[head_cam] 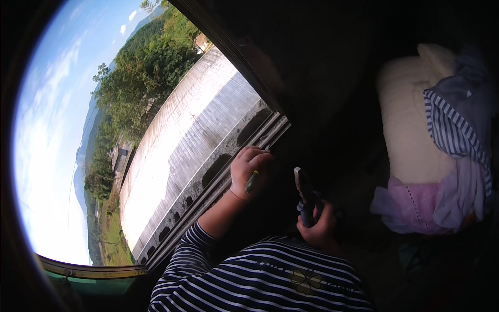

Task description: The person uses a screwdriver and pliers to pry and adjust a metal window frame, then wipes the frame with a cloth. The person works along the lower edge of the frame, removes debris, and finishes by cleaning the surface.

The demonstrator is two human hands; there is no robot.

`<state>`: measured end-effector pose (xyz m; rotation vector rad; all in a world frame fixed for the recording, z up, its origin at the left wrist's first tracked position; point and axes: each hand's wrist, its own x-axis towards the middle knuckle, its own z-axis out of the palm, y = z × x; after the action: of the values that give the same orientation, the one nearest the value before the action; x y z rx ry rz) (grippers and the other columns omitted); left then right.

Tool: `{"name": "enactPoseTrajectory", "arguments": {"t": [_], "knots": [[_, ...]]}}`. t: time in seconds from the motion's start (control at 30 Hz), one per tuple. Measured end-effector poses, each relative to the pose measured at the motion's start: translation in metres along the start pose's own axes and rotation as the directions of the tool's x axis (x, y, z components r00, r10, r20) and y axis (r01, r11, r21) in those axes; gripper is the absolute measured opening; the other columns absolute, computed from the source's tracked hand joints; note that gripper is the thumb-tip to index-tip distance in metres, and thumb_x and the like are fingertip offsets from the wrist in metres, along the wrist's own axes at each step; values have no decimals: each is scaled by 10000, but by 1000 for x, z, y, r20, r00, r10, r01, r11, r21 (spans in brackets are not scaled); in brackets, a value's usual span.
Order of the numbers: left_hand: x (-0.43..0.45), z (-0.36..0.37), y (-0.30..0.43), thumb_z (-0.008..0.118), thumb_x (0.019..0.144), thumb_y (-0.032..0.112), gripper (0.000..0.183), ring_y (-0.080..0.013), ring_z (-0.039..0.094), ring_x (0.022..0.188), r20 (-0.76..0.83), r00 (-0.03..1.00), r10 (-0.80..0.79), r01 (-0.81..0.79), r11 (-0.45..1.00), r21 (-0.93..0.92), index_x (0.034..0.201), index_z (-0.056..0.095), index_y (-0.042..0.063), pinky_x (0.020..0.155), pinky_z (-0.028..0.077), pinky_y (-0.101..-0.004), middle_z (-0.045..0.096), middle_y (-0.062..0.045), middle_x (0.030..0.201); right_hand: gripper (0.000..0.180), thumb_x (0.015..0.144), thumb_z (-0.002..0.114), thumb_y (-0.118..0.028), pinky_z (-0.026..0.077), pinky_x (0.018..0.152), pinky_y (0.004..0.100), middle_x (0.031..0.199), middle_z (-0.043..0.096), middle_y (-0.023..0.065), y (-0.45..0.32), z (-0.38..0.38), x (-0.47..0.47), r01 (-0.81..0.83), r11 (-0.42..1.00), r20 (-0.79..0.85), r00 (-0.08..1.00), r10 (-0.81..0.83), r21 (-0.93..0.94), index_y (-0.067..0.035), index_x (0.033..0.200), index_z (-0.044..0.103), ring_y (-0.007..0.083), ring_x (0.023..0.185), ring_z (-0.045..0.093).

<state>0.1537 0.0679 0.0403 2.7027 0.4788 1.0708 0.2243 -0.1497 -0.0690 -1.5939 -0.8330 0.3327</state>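
Note:
My left hand [249, 167] is closed around a slim tool with a green handle and a yellow collar, which looks like a screwdriver [251, 182]. Its shaft is mostly hidden by my fingers. This hand is at the inner edge of the metal window track [269, 130]; whether it touches the track I cannot tell. Lower and to the right, my right hand [321, 228] grips dark-handled pliers [306, 195]. Their worn, brownish jaws point up and away from me. Shadow hides part of the handles and the fingers around them.
Left of my hands is the window opening, with a corrugated roof [187, 132] and trees [144, 89] outside. A dark window frame [234, 50] runs along its upper right side. On the right lie a cream padded bundle [413, 124] and striped cloth [454, 130]. Deep shadow covers much of the room.

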Motion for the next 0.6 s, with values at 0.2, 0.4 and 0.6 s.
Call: {"name": "enactPoseTrajectory", "arguments": {"t": [0.2,0.4,0.6], "knots": [[-21,-41,10,675,784,-32,85,-231,656,754,7,939,-344,343,936,-79,774,702,48,669,522,-313,664,-82,795,566,647,802,-71,528,550,316,814,610,103,-2,-16,5,-95,996,4,996,95,-5,31,1114,499,199,635,630],[0,-3,4,694,755,-7,93,-248,668,800,-41,952,-304,296,945,-138,813,702,66,713,530,-319,689,-92,850,637,635,821,-76,526,559,324,799,580,81,-8,-21,18,-85,996,73,994,87,-28,21,1148,457,183,641,617],[-22,-27,8,719,711,-3,117,-241,673,794,-44,964,-263,261,964,-47,794,682,71,702,541,-323,679,-98,832,620,650,815,-75,534,559,306,800,610,93,-3,-20,18,-101,995,100,990,101,-5,27,1152,465,189,643,639]]}}
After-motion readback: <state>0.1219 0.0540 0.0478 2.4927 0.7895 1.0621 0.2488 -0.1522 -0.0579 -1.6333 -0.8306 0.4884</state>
